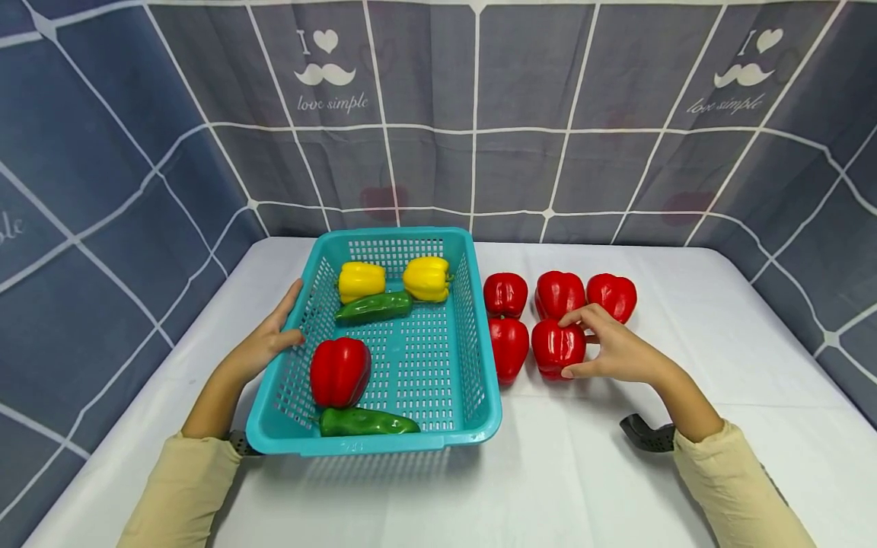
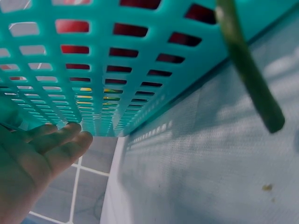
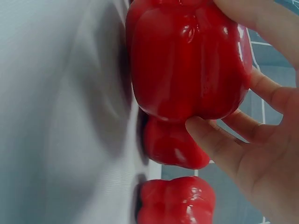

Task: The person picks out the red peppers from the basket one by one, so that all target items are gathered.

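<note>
My left hand (image 1: 263, 342) holds the left side of a turquoise plastic basket (image 1: 483, 335), thumb over the rim and fingers along the outer wall. In the basket lie two yellow bell peppers (image 1: 361, 281), two long green peppers (image 1: 374, 307) and one red bell pepper (image 1: 339, 373). To the right of the basket, my right hand (image 1: 613, 346) grips another red bell pepper (image 1: 558, 348) between thumb and fingers; the right wrist view shows this pepper (image 3: 187, 60) close up. Right behind it stands a red bell pepper (image 1: 559, 293), with others (image 1: 612, 297) beside it.
More red bell peppers (image 1: 508, 350) sit close against the basket's right wall. A white cloth (image 1: 548, 464) covers the table, and grey checked curtains (image 1: 425, 91) enclose its back and sides. In the left wrist view, a green stem (image 2: 252, 74) sticks out near the basket wall.
</note>
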`<action>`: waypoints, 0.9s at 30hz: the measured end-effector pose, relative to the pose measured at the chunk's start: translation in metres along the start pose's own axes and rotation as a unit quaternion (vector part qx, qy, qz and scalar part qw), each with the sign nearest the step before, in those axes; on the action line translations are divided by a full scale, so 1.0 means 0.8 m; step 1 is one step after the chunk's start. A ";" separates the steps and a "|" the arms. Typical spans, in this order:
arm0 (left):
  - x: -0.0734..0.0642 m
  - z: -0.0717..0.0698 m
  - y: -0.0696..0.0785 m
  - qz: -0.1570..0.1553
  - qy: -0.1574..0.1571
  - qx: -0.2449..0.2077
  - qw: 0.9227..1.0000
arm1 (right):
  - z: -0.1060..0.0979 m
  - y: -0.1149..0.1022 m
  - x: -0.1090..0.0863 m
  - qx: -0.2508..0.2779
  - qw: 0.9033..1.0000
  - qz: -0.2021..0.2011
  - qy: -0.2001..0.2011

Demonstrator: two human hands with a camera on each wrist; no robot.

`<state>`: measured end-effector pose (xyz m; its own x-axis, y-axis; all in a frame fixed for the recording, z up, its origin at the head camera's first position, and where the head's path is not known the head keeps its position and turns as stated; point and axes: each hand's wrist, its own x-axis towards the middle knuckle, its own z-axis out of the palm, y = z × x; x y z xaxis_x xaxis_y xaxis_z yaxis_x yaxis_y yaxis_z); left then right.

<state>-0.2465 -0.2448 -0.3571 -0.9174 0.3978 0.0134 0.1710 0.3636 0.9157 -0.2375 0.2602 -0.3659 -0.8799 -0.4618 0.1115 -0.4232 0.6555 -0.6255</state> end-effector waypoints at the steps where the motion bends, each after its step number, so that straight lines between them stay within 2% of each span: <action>1: 0.000 0.000 0.000 0.000 0.001 0.000 1.000 | 0.001 0.000 0.000 0.004 1.000 0.002 -0.002; 11: 0.000 -0.001 -0.001 -0.001 -0.002 0.007 1.000 | 0.000 0.008 0.000 0.053 0.998 0.015 -0.040; 16: -0.003 -0.002 -0.002 0.000 0.000 0.007 1.000 | -0.002 0.007 0.000 0.056 0.997 0.015 -0.053; 22: -0.005 -0.002 0.000 0.001 0.005 0.002 1.000 | -0.002 0.004 0.000 0.041 0.997 0.013 -0.056; 27: -0.003 0.000 0.003 0.007 0.005 -0.007 1.000 | -0.010 0.000 -0.003 -0.001 0.999 0.008 -0.042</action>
<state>-0.2440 -0.2448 -0.3551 -0.9183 0.3948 0.0306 0.1796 0.3463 0.9208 -0.2369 0.2663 -0.3597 -0.8655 -0.4997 0.0364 -0.4098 0.6643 -0.6251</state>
